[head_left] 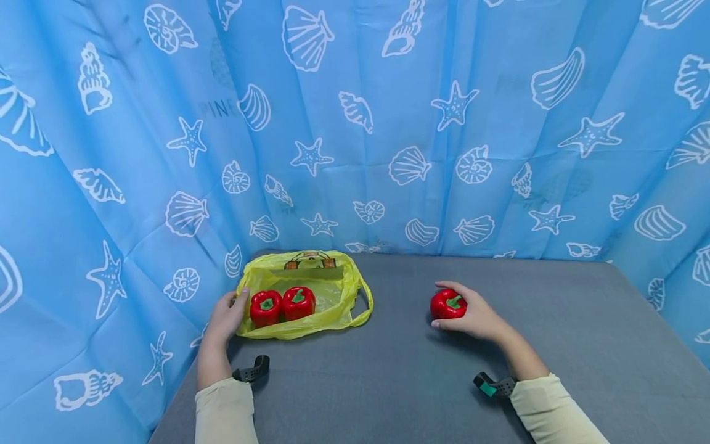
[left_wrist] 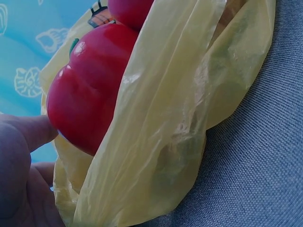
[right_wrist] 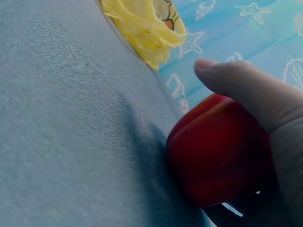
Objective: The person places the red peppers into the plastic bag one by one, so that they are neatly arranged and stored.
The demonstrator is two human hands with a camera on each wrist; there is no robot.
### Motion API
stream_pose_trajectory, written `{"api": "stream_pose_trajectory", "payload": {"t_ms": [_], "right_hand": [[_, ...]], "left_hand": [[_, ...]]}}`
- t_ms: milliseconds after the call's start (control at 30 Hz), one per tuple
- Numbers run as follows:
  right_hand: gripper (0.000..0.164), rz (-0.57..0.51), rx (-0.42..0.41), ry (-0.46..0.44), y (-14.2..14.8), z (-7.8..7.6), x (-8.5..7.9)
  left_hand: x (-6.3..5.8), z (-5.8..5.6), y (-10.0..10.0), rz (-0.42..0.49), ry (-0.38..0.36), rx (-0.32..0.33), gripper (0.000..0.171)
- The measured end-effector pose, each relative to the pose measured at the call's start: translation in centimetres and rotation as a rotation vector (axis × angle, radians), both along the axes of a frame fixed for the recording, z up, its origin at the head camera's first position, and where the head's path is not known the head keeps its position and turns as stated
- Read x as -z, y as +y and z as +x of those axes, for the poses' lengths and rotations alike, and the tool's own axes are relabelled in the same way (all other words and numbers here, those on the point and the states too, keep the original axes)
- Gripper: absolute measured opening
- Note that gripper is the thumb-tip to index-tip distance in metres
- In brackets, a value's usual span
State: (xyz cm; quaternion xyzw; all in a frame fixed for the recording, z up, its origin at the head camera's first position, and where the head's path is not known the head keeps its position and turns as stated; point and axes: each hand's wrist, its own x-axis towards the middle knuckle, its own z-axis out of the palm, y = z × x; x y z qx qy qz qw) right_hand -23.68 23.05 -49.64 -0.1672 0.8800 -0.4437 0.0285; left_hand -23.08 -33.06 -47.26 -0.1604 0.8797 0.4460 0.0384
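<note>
A yellow plastic bag (head_left: pixel 318 325) lies on the left of the table with its mouth spread open. Inside it, side by side, sit two red bell peppers, the left one (head_left: pixel 265 310) and the right one (head_left: pixel 299 302), green stems showing. My left hand (head_left: pixel 226 316) holds the bag's left edge, thumb on the inner side by the nearer pepper (left_wrist: pixel 92 90), other fingers partly hidden behind the plastic. Over to the right, my right hand (head_left: pixel 474 313) grips a third red bell pepper (head_left: pixel 444 304) between thumb and fingers. Whether that pepper touches the table I cannot tell.
A grey cloth-covered table (head_left: pixel 383 382) stretches beneath everything. Blue curtain (head_left: pixel 355 203) with white shell and starfish prints hangs along the back and both sides. The bag's handle loop (head_left: pixel 363 311) lies toward the table's middle. Each wrist wears a black strap-like mount (head_left: pixel 252 370).
</note>
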Motion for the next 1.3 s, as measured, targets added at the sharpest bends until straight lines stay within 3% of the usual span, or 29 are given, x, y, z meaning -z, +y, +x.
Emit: {"api": "stream_pose_trajectory", "payload": {"t_ms": [300, 567, 1300], "right_hand": [[0.092, -0.02, -0.101, -0.007, 1.2, 0.1, -0.4], [0.091, -0.021, -0.104, -0.05, 2.0, 0.3, -0.9], [0.083, 0.0, -0.113, -0.061, 2.4, 0.3, -1.4]], "left_hand": [[0.3, 0.0, -0.2, -0.019, 0.019, 0.003, 0.085], [0.3, 0.0, -0.1, -0.028, 0.029, 0.004, 0.083], [0.3, 0.0, -0.2, 0.004, 0.012, 0.012, 0.089]]}}
